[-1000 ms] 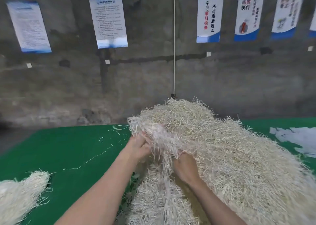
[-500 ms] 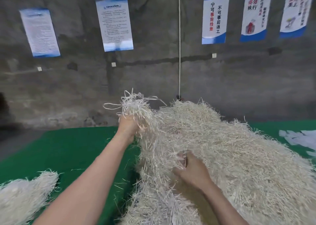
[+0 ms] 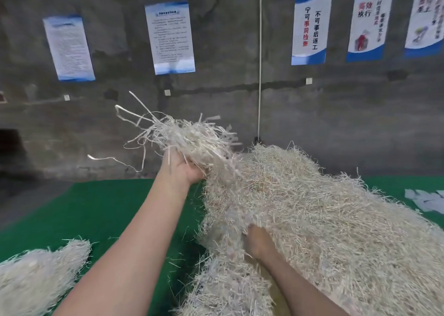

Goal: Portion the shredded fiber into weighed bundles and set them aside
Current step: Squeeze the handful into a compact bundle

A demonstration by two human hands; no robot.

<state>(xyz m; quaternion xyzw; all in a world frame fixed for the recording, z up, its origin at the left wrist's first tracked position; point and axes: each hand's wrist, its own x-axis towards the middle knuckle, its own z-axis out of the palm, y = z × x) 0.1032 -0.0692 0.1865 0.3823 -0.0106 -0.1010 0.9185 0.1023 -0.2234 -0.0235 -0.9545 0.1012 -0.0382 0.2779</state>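
While the left hand point(image 3: 183, 169) lifts its tuft point(image 3: 192, 140), the right hand point(image 3: 258, 241) stays down in the heap point(image 3: 324, 219)
From the head view I see the left hand higher than half a second ago, fingers curled round the tuft of shredded fiber, which now tops the heap, loose strands trailing left. The right hand sits lower on the near slope, fingers buried in fiber, so I cannot tell whether it grips. The heap covers the right of the green table point(image 3: 108, 207); a smaller pile point(image 3: 36, 275) lies near left, well apart. Paper scraps point(image 3: 425, 201) lie far right; posters point(image 3: 170, 36) and a white cord point(image 3: 260, 63) hang on the wall behind
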